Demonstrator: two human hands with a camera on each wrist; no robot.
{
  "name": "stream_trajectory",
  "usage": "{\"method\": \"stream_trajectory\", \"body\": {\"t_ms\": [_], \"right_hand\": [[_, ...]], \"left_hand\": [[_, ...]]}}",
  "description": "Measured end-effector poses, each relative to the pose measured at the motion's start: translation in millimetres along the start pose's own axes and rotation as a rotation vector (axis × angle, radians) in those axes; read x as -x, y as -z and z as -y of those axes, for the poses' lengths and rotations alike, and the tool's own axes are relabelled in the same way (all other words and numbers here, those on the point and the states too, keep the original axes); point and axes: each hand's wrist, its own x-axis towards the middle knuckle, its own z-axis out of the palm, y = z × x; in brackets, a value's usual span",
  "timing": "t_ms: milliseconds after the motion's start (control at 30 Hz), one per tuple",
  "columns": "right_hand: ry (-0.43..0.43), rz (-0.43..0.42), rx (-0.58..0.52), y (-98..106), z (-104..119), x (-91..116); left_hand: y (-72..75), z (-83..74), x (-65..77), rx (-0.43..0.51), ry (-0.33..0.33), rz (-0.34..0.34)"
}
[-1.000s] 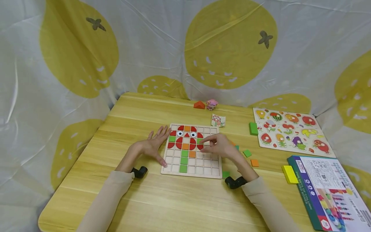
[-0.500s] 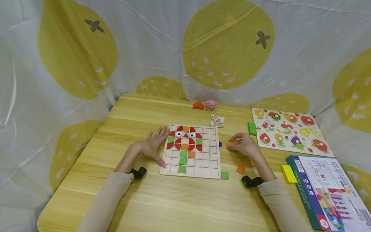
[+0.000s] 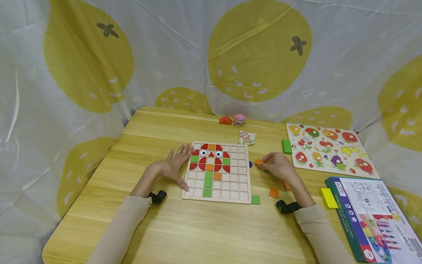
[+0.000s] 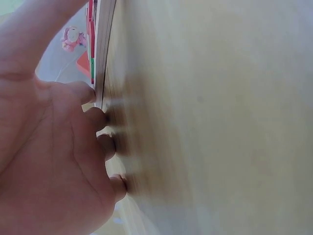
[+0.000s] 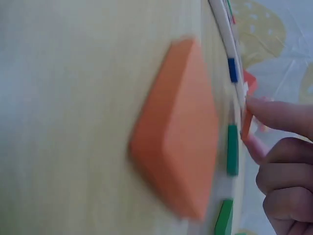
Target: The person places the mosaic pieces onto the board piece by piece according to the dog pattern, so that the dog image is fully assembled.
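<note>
A wooden grid board (image 3: 244, 198) lies on the table, with red, green and orange tiles and two eye tiles in its cells. My left hand (image 3: 169, 168) rests at its left edge, fingers spread, thumb at the lower left corner. In the left wrist view the fingertips of that hand (image 4: 58, 142) meet the tabletop beside the board's side. To the right of the board, my right hand (image 3: 278, 167) pinches an orange tile (image 3: 258, 161) between thumb and index finger. The right wrist view shows this tile (image 5: 247, 122) tilted on edge.
Near my right hand lie a blue piece (image 3: 250, 164), an orange tile (image 3: 273, 193) and a green tile (image 3: 256, 200). A picture card (image 3: 247, 137), a pink figurine (image 3: 240, 119) and a red block (image 3: 225, 120) are behind. Rightward are a fruit puzzle (image 3: 341, 148) and a box (image 3: 376, 216).
My right hand has gone from the board's green tile on the right to the loose tiles, and now holds an orange one, shifted slightly left. The left hand stays put.
</note>
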Motion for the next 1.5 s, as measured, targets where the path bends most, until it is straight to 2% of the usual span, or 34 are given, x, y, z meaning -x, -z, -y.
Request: {"method": "stream_trajectory", "body": {"t_ms": [167, 367, 467, 600, 733, 967, 1133, 1367, 1500], "right_hand": [[0.058, 0.066, -0.114, -16, 20, 6], [0.140, 0.166, -0.144, -43, 49, 18], [0.138, 0.180, -0.133, -56, 59, 21], [0.110, 0.147, -0.105, -67, 66, 21], [0.128, 0.129, -0.068, -69, 68, 22], [0.188, 0.152, -0.091, -64, 65, 22], [0.219, 0.141, -0.068, -65, 66, 18], [0.212, 0.111, -0.042, -68, 68, 14], [0.195, 0.121, -0.072, -69, 68, 13]], "left_hand": [[0.7, -1.4, 0.5, 0.006, 0.002, 0.002], [0.9, -3.3, 0.1, 0.015, -0.005, 0.003], [0.5, -3.5, -0.2, 0.015, -0.007, 0.005], [0.8, -4.3, 0.2, 0.012, -0.003, 0.007], [1.2, -4.3, 0.1, 0.013, -0.003, 0.005], [0.9, -2.1, 0.7, 0.004, 0.005, -0.002], [0.8, -0.6, 0.9, 0.010, 0.009, -0.001], [-0.3, 0.6, -0.1, 0.003, -0.003, -0.005], [0.3, 0.5, 0.2, 0.010, -0.001, -0.004]]}}
